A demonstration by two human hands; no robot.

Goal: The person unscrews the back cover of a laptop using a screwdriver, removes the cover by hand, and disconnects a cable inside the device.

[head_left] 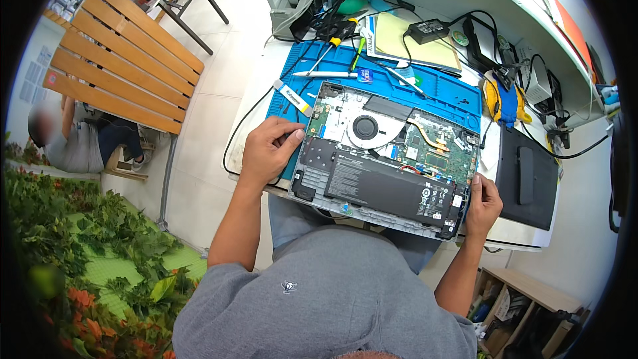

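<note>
An opened laptop base [319, 163] lies tilted in front of me, its inside facing up and its near edge over the table's front edge. Its black battery [389, 186], round fan [366, 128], green circuit board [438, 149] and copper heat pipe [425, 134] are bare. My left hand [269, 149] is closed at the laptop's left edge, thumb and fingers together. Opposite it, my right hand [484, 206] pinches the right edge near the front corner, fingertips partly hidden. Just beyond the left hand lies a white and yellow tube [292, 98].
Behind the laptop, a blue repair mat [458, 103] carries screwdrivers [323, 56] and tweezers [405, 82]. A black laptop panel [528, 173] rests at the right, beside a yellow-blue cloth item [505, 101]. Cables and a power adapter [428, 31] sit farther back. Another person [73, 139] sits far left.
</note>
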